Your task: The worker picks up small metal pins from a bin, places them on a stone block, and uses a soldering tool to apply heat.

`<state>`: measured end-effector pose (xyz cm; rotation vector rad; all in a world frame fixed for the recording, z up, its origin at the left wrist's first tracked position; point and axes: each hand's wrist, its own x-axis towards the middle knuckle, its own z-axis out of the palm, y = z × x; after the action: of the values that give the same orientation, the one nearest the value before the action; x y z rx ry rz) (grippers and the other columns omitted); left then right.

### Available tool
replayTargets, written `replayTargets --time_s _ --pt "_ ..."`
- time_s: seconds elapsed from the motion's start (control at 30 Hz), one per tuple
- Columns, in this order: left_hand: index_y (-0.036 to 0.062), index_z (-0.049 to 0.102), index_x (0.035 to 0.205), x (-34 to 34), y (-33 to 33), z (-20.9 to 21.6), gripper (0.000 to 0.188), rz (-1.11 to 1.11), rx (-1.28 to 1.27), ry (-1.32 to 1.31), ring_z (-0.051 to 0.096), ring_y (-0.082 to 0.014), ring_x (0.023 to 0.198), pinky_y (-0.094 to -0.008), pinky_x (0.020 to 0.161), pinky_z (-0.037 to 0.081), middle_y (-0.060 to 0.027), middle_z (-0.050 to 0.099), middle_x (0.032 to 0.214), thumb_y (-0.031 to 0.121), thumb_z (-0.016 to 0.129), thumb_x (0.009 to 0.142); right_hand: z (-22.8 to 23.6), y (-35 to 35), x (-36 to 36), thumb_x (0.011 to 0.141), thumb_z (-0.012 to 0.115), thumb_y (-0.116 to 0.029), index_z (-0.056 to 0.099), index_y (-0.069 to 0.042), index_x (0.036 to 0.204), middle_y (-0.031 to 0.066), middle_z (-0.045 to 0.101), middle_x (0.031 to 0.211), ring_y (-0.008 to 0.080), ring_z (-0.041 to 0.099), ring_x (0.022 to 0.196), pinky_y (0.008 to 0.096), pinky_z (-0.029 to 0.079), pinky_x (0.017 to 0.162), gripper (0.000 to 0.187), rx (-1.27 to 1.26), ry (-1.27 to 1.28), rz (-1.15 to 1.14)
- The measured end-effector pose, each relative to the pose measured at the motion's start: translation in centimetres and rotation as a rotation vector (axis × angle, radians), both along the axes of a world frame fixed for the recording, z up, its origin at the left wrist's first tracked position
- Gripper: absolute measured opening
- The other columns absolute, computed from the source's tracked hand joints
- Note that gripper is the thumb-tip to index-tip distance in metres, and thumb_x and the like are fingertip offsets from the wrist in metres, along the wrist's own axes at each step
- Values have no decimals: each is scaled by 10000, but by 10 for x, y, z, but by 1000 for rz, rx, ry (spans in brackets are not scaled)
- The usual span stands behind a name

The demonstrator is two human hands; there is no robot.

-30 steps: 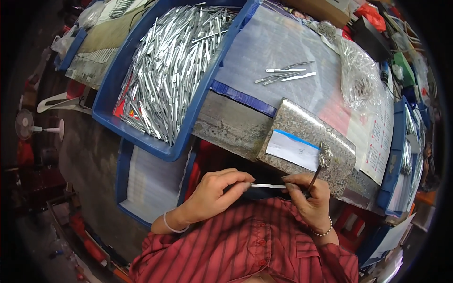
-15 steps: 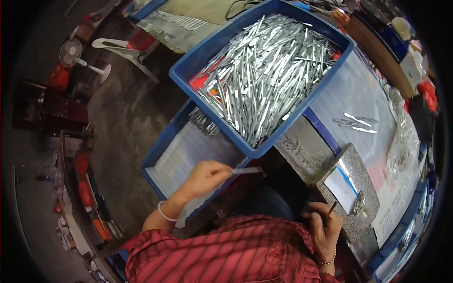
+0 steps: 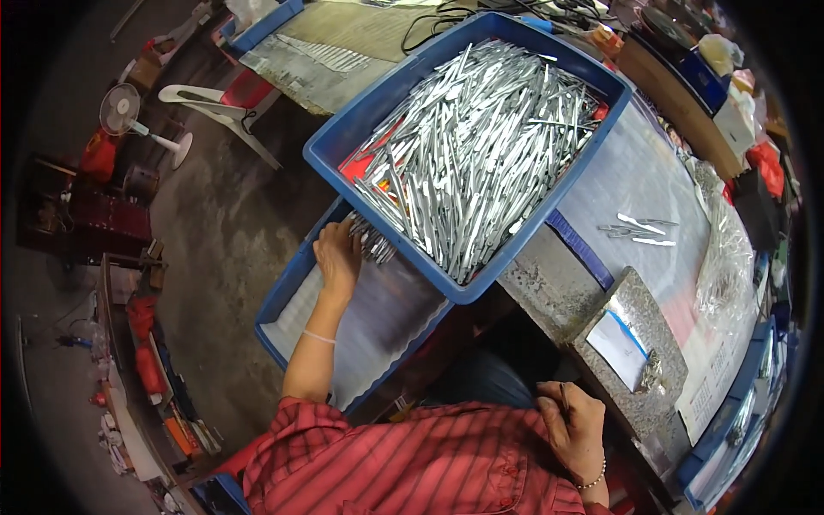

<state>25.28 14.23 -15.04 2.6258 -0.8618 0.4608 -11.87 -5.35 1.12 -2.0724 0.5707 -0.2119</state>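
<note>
My left hand reaches into the lower blue bin, its fingers bent against a stack of slim metal pieces. Whatever lies between those fingertips is hidden. Above and overlapping this bin, a second blue bin is heaped with silvery metal pieces, long and narrow like small knife handles. Close to my body on the right, my right hand is closed on a thin dark stick, whose lower part is hidden by the fingers.
A speckled stone block on the right bench bears a white paper and small metal bits. Several loose metal pieces lie beyond it on plastic sheeting. A white chair and a fan stand at the far left.
My left hand has moved away from my body to the stack in the lower bin; the flat metal piece it held is no longer visible. My right hand still grips the stick.
</note>
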Motion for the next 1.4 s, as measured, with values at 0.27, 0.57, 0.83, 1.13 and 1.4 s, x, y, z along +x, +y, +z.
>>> replayTargets --time_s 0.27,0.57,0.83,1.13,1.4 --pt "17 641 837 -128 -3 85 76 -551 -56 372 573 -333 701 -434 619 448 -151 574 766 85 637 804 -6 -3 -4 819 654 -6 638 -13 970 141 629 766 292 629 619 331 492 560 152 14 -106 67" --pt "19 626 982 -204 -156 184 189 -1034 -245 606 612 -339 805 -394 700 498 -158 607 886 15 679 800 -3 -21 -50 824 658 -88 605 -37 1056 118 614 808 292 636 673 366 513 559 243 15 -224 138" --pt "5 662 962 -197 -364 132 204 -906 -206 379 605 -372 889 -430 795 493 -193 610 944 123 656 796 -7 -9 -109 871 644 -111 633 -17 1045 139 641 843 310 649 701 361 530 608 198 115 -221 -102" --pt "-41 668 882 -172 -414 100 269 -902 276 290 652 -423 835 -496 781 512 -253 668 855 218 637 816 -5 -18 -120 874 646 -97 644 -21 1083 119 683 918 266 687 780 315 542 661 222 116 -210 -134" --pt "0 608 904 -246 -294 200 88 -1075 -178 838 629 -208 669 -301 612 479 -115 640 752 77 629 865 6 -40 -135 893 627 -6 505 2 1251 116 678 940 111 650 739 238 525 640 379 601 -547 -584"
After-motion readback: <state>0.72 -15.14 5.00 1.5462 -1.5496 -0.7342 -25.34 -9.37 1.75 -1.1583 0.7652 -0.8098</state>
